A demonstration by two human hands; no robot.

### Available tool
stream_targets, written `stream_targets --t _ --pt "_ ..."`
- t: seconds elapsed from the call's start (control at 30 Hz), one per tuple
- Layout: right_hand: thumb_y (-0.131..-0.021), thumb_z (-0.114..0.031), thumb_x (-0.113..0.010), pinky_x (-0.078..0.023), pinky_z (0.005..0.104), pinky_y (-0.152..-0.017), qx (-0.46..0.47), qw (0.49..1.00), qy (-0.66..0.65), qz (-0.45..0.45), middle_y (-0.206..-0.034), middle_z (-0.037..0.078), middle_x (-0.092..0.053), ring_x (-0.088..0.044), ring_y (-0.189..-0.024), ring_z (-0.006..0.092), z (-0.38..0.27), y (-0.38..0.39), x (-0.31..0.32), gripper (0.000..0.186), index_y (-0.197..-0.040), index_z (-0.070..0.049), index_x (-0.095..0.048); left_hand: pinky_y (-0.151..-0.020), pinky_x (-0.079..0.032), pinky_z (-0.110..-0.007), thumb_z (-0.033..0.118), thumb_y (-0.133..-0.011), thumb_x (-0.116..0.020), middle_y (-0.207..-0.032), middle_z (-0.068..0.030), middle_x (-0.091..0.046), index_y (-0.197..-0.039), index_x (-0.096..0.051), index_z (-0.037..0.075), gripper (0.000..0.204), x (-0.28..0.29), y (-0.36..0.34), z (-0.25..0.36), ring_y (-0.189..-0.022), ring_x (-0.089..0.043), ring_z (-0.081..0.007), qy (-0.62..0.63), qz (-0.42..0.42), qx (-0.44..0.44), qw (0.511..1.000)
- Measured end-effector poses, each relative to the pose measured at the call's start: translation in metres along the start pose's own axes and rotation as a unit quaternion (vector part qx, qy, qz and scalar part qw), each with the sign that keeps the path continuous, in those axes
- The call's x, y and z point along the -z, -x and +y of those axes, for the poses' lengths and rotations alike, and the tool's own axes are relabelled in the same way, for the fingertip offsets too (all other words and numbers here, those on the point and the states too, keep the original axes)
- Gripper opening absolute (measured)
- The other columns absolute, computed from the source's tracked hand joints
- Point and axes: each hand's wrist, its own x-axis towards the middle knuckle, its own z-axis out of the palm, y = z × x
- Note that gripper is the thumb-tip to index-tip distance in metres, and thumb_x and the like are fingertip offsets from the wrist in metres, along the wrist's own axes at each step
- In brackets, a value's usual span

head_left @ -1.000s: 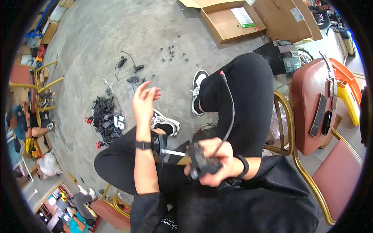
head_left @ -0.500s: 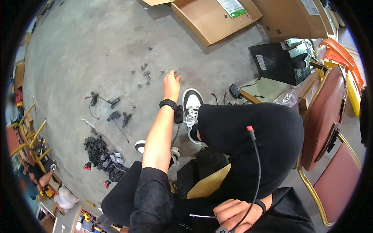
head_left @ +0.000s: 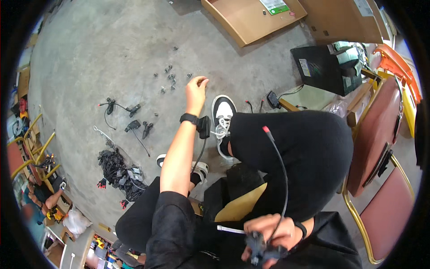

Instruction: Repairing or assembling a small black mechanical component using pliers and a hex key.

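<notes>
At the left, a heap of black cables is spread on the concrete floor, with a loose cabled piece lying beyond it. Farther right, small dark parts are scattered, one of them just beside the left hand. A second ago that hand was raised over the lap with its fingers spread; now it is stretched out past the white-and-black shoe, its thumb and fingertips drawn narrowly together. Whether anything small is pinched there cannot be told. Toward the lower edge, a pale metal shaft is seen projecting beside the right hand, by which a black unit is gripped over the lap, its grey cable rising in a curve to a red tip. Half a second ago the unit was mostly cut off by the frame's edge; it has since been brought up into view. The hands are thus parted: the unit is supported by the right alone, and the left is placed among the loose parts.
</notes>
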Motion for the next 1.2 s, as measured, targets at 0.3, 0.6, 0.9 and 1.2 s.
stream_targets --t 0.3,0.6,0.9,1.2 --pt "-0.083 -0.062 -0.054 -0.037 0.0286 -0.055 0.056 0.957 -0.223 0.174 -0.073 0.005 -0.050 -0.046 -0.061 0.0126 0.022 0.025 -0.037 0.066 -0.091 0.003 -0.055 -0.065 -0.046 -0.022 -0.004 -0.081 -0.062 -0.083 -0.0058 -0.066 -0.087 -0.065 -0.004 0.007 0.114 0.248 0.197 -0.073 -0.059 -0.0101 0.169 0.134 -0.113 0.970" --pt "-0.084 -0.072 -0.036 -0.022 0.0269 -0.053 0.045 0.993 -0.095 -0.044 -0.063 -0.003 -0.031 -0.024 -0.058 0.0107 0.031 0.051 -0.088 0.066 -0.065 -0.009 -0.046 -0.062 -0.046 -0.028 -0.009 -0.069 -0.070 -0.081 -0.0104 -0.064 -0.087 -0.066 -0.004 0.019 0.149 0.440 0.276 -0.071 -0.058 -0.0188 -0.051 0.244 -0.345 0.905" --pt "-0.076 -0.066 -0.061 -0.046 0.0264 -0.059 0.019 0.994 -0.033 -0.104 -0.076 0.008 -0.061 -0.057 -0.067 0.0142 0.053 0.081 -0.126 0.071 -0.098 0.001 -0.061 -0.066 -0.040 -0.030 0.000 -0.067 -0.073 -0.081 -0.0060 -0.064 -0.086 -0.067 0.002 0.020 0.163 0.514 0.261 -0.071 -0.057 -0.0209 -0.137 0.264 -0.412 0.861" --pt "-0.084 -0.049 -0.063 -0.050 0.0260 -0.064 -0.021 0.990 -0.038 -0.132 -0.080 0.007 -0.064 -0.060 -0.070 0.0123 0.067 0.091 -0.142 0.052 -0.092 0.002 -0.063 -0.067 -0.043 -0.029 -0.005 -0.066 -0.072 -0.080 -0.0085 -0.065 -0.084 -0.066 0.000 0.019 0.164 0.536 0.244 -0.072 -0.058 -0.0209 -0.093 0.293 -0.406 0.861"
